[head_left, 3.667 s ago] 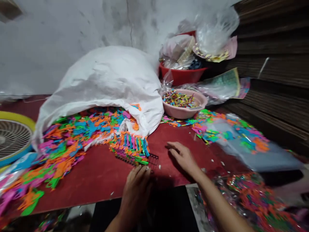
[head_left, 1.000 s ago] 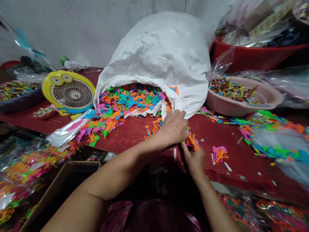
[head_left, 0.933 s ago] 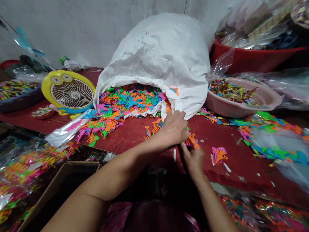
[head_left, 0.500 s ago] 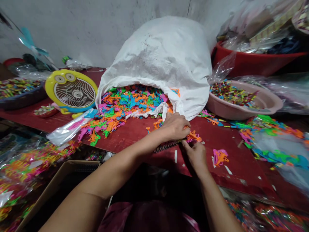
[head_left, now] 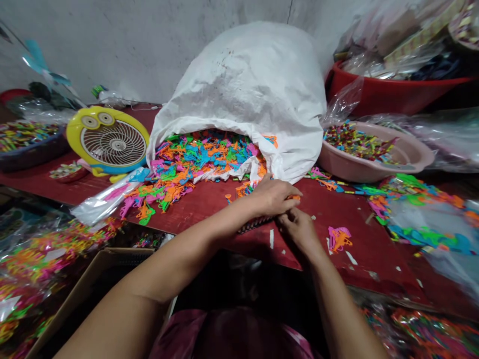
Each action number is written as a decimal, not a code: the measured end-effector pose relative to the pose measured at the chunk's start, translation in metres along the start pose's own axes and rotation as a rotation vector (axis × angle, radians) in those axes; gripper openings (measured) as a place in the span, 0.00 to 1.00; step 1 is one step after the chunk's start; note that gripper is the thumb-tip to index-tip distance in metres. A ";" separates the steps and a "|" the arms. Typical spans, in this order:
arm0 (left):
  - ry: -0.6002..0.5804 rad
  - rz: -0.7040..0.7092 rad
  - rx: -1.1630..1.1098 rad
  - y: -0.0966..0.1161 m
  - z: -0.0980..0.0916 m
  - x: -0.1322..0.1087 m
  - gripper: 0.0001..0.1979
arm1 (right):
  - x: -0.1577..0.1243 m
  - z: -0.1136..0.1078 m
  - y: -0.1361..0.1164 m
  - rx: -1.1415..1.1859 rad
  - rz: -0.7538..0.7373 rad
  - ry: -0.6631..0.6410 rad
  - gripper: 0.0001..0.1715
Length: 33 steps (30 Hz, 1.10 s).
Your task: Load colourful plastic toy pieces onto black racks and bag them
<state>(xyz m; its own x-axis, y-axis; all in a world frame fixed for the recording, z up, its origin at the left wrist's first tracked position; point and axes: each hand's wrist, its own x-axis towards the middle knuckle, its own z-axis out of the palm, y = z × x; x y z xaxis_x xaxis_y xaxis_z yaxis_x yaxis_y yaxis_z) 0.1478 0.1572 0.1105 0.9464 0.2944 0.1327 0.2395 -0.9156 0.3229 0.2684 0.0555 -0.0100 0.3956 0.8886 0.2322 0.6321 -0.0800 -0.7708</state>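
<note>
My left hand (head_left: 276, 195) bends over a dark, coil-edged object (head_left: 256, 224) on the red table, its fingers closed on an orange plastic piece (head_left: 295, 197). Just below and right of it, my right hand (head_left: 297, 227) has its fingertips pressed together, close to my left fingers; anything between them is hidden. Small colourful plastic pieces (head_left: 245, 189) lie beside my left wrist. Behind the hands, a big white sack (head_left: 247, 80) lies open with many such pieces (head_left: 209, 152) spilling from its mouth.
A yellow fan (head_left: 112, 139) stands left of the sack, near a clear plastic bag (head_left: 107, 197). To the right are a pink basin (head_left: 411, 149) of small wrapped items, a red basin (head_left: 396, 94) and bagged pieces (head_left: 430, 214). One small bundle (head_left: 340, 239) lies right of my hands.
My right hand has moved up and left, closer to my left hand. The orange and pink pieces that showed between the hands are now mostly out of sight. The view has shifted slightly.
</note>
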 end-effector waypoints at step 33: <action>0.055 0.027 0.192 -0.022 0.011 0.012 0.15 | 0.000 0.000 0.017 0.212 -0.013 0.016 0.14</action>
<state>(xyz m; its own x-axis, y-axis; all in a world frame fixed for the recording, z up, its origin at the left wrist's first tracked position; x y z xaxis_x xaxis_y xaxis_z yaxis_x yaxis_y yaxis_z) 0.1558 0.1781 0.0946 0.9411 0.2786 0.1917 0.2559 -0.9573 0.1346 0.2789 0.0547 -0.0231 0.4000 0.8815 0.2508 0.4836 0.0294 -0.8748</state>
